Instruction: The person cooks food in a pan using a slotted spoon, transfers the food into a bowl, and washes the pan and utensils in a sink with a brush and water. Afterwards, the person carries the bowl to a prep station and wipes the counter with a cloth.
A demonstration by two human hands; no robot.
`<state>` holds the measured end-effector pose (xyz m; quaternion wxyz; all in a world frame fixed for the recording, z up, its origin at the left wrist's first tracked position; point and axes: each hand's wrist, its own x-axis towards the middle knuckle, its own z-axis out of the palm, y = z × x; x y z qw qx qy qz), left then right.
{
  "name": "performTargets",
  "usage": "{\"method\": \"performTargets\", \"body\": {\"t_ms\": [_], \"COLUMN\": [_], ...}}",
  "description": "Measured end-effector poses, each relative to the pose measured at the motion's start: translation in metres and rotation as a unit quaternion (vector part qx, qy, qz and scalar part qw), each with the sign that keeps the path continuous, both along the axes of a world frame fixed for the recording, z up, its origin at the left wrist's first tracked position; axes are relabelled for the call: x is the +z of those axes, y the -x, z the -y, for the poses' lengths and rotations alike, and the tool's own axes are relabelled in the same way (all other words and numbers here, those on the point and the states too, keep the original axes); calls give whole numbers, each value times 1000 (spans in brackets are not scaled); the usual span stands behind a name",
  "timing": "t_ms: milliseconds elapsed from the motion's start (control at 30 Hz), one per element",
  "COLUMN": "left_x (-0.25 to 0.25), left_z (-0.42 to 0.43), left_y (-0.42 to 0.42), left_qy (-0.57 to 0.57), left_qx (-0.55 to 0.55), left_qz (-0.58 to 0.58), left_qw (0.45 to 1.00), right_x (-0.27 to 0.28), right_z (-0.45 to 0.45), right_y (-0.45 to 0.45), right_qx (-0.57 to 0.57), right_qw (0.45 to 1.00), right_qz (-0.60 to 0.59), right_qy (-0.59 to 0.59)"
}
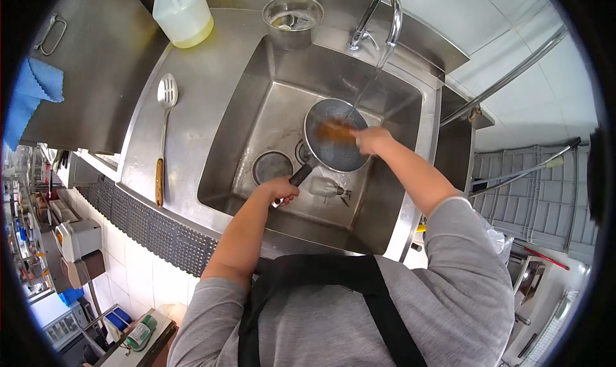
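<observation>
My left hand (280, 190) is wrapped round the dark handle of a grey frying pan (346, 158), which it holds tilted inside the steel sink (256, 110). Over the pan, my right hand (375, 140) grips an orange-brown scrubber (335, 131), smeared by motion against the pan's inner surface; its exact kind cannot be made out. Water from the curved tap (393, 20) runs into the pan. Below the pan, on the sink floor, lie a clear bottle-like item (325, 187) and a round dark disc (273, 167).
A slotted spoon (163, 126) with a wooden handle lies on the left drainboard. Behind it stands a translucent jug (183, 17) with yellowish liquid. A steel pot (293, 36) holding some items sits at the sink's back edge. A blue cloth (32, 94) hangs at far left.
</observation>
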<state>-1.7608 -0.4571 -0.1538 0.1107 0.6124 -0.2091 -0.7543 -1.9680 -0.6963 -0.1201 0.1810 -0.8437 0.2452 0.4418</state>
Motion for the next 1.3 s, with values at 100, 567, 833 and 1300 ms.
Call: {"method": "performTargets", "body": {"t_ms": [100,567,833,1300], "left_x": [-8,49,62,183], "left_z": [0,28,-11,-131], "left_y": [0,-7,3,-68], "left_qy": [8,257,407,423], "left_qx": [51,-126,-71,-119], "left_qz": [-15,155,205,581], "left_qw": [999,945,887,685], "right_x": [9,316,495,562], "right_z": [11,-187,-165,273], "right_y": [8,177,212,259], "right_qx": [-51,-539,-287,-220], "right_qw": [964,781,557,484], "right_qz": [50,279,571,463], "right_qy": [256,147,530,709]}}
